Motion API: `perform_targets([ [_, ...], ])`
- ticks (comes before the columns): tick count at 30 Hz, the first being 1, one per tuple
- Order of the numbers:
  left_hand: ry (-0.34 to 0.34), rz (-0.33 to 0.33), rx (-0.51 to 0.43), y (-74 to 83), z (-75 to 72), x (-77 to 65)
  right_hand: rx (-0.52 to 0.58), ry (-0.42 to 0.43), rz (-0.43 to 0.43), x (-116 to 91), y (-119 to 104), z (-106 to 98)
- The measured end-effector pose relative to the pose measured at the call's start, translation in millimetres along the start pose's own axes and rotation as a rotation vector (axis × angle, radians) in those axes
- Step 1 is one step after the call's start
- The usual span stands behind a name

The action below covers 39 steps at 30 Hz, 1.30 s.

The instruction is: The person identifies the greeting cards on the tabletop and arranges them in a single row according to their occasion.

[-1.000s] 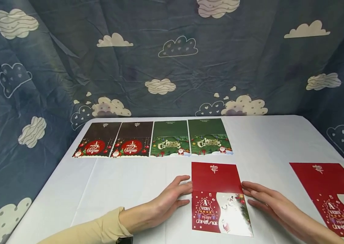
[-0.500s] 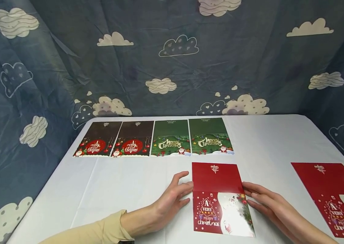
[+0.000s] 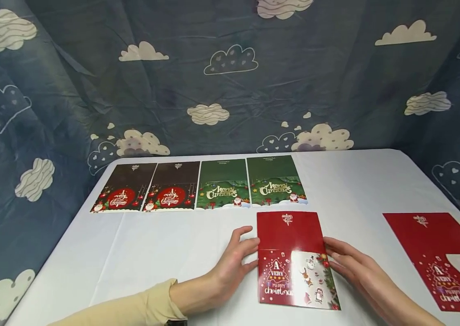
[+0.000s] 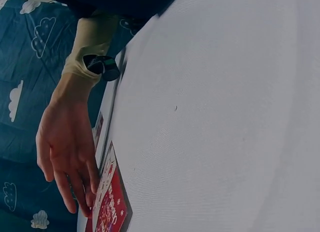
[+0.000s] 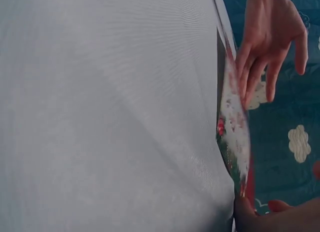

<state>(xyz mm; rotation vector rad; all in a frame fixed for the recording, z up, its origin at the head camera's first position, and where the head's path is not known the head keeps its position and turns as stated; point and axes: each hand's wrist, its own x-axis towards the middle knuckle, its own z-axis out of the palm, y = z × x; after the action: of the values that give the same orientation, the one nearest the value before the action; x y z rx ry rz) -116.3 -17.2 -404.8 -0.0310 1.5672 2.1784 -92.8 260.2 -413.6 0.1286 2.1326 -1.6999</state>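
A red and white Christmas card (image 3: 287, 235) with a crease across its middle lies unfolded in front of me in the head view. My left hand (image 3: 230, 269) touches its left edge with the fingers, the topmost finger standing off. At the opposite edge, the fingers of my right hand (image 3: 358, 267) touch the card. The left wrist view looks across the card (image 4: 112, 207) at the right hand (image 4: 70, 142). In the right wrist view the card (image 5: 234, 127) looks slightly bowed, with the left hand (image 5: 272, 37) beyond it and right fingers (image 5: 270, 218) at the near end.
A matching red card (image 3: 421, 235) lies to the right. Along the far side stand two dark cards (image 3: 177, 174) and two green cards (image 3: 226, 172) in a row on the white tablecloth (image 3: 165, 244). A blue cloud-patterned curtain (image 3: 181, 95) hangs behind.
The view has turned a little to the right. The card between the hands has shifted slightly right relative to the back row, and the glare on its white part has moved. Both hands keep touching it.
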Motion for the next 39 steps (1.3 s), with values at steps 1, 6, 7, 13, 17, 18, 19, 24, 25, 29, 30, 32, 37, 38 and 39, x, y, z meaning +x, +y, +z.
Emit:
perform_targets([
  [1, 0.005, -0.001, -0.002, 0.7, -0.4, 0.5, 0.002, 0.004, -0.005, 0, 0, -1],
  [6, 0.008, -0.010, -0.020, 3.6, -1.8, 2.5, 0.023, 0.007, -0.006, 1, 1, -6],
  [7, 0.008, -0.008, -0.024, 3.9, -1.8, 2.8, 0.020, 0.007, -0.008, 2, 2, -6],
  [13, 0.000, 0.006, -0.054, 1.7, -1.1, 5.9, 0.064, 0.037, 0.010, 4, 8, -11],
  [17, -0.006, 0.023, -0.066, 0.6, 0.3, 10.4, 0.062, 0.063, -0.002, 6, 10, -16],
  [18, -0.008, 0.030, -0.065, 0.5, 1.0, 11.8, 0.062, 0.072, -0.009, 6, 10, -17],
  [19, -0.012, 0.038, -0.065, 0.7, 2.0, 13.5, 0.063, 0.075, -0.022, 7, 10, -19],
  [24, -0.035, 0.098, -0.076, 4.7, 11.1, 22.0, 0.066, 0.090, -0.124, 9, 5, -33],
  [25, -0.041, 0.110, -0.078, 6.0, 13.0, 23.9, 0.067, 0.089, -0.146, 9, 4, -36],
  [29, -0.061, 0.141, -0.080, 11.7, 20.1, 33.7, 0.073, 0.102, -0.221, 15, -1, -49],
  [30, -0.065, 0.147, -0.081, 13.1, 21.6, 36.9, 0.073, 0.109, -0.237, 17, -1, -52],
  [32, -0.067, 0.155, -0.084, 16.2, 24.6, 44.1, 0.075, 0.118, -0.264, 21, -2, -56],
  [37, -0.072, 0.171, -0.091, 24.3, 30.7, 61.8, 0.083, 0.131, -0.301, 31, -6, -69],
  [38, -0.074, 0.175, -0.093, 25.8, 31.8, 64.8, 0.101, 0.129, -0.306, 33, -8, -71],
  [39, -0.078, 0.179, -0.096, 26.8, 32.8, 67.9, 0.121, 0.122, -0.313, 35, -9, -74],
])
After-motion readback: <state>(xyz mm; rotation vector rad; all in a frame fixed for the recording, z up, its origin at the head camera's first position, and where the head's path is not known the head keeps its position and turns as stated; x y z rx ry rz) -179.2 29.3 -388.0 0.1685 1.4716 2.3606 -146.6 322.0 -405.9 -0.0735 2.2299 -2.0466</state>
